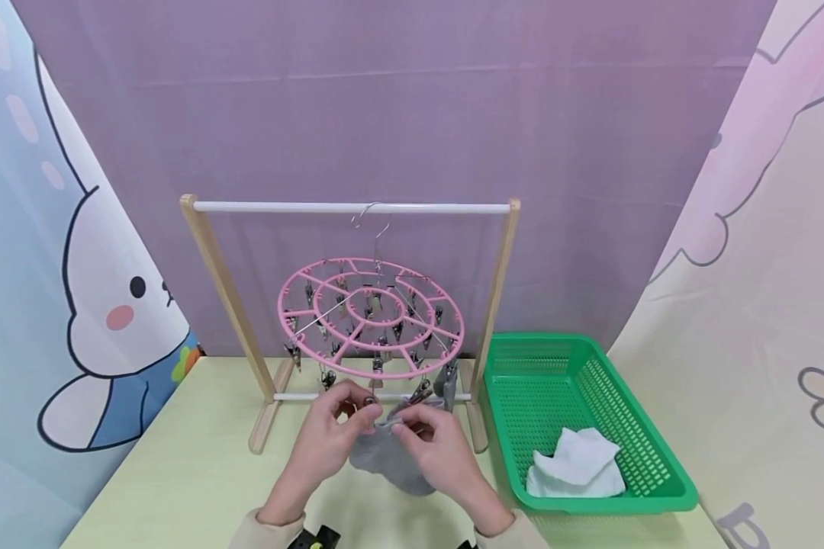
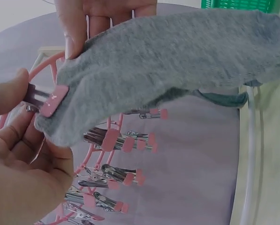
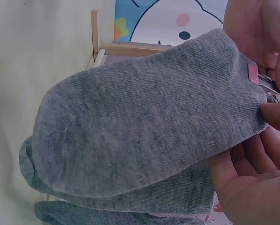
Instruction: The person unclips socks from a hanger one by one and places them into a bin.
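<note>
A grey sock [image 1: 393,461] is stretched between my two hands, below the front of a pink round clip hanger [image 1: 281,305]. My left hand [image 1: 321,438] pinches a metal clip with pink tips [image 2: 54,101], which lies over the sock's cuff edge in the left wrist view. The cuff's other side is pinched by the thumb and fingers of my right hand [image 1: 446,450]. More grey socks [image 3: 144,191] show behind this one in the right wrist view. In the head view, a grey sock [image 1: 448,381] hangs at the hanger's right front.
The hanger hooks over the white bar [image 1: 281,207] of a wooden-legged stand [image 1: 223,286]. Several clips [image 2: 118,174] dangle from its rings. On the right, a green basket [image 1: 648,427] holds white cloth [image 1: 577,467]. A purple curtain [image 1: 398,114] backs the table.
</note>
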Action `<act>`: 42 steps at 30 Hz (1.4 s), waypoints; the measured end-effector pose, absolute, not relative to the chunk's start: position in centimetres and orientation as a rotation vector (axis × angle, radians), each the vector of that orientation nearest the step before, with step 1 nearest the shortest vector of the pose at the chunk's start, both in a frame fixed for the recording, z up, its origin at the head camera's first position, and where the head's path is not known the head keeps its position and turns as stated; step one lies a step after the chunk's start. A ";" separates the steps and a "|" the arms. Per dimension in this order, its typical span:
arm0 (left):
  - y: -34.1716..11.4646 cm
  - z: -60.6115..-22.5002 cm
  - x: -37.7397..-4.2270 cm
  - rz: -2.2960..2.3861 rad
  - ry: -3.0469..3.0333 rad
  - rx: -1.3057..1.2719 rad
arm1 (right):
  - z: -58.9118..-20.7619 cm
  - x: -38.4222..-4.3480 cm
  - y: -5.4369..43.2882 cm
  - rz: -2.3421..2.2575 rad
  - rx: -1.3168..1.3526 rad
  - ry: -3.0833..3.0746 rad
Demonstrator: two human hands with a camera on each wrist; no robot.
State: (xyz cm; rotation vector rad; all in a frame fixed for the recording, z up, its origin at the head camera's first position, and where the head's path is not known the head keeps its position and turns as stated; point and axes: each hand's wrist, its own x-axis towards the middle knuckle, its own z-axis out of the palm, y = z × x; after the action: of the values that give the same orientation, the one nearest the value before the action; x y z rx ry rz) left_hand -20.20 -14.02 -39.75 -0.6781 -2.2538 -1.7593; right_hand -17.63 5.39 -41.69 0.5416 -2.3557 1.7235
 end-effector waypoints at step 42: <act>-16.0 -40.5 -20.6 -1.705 -2.211 -0.457 | -38.7 -15.5 13.8 1.652 0.567 -2.213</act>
State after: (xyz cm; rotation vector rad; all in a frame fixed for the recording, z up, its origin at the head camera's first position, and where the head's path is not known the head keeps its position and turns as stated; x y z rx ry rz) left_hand -20.58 -16.05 -40.48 -0.4573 -2.2109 -1.7051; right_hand -15.49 13.82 -38.70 0.5674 -2.2128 1.6516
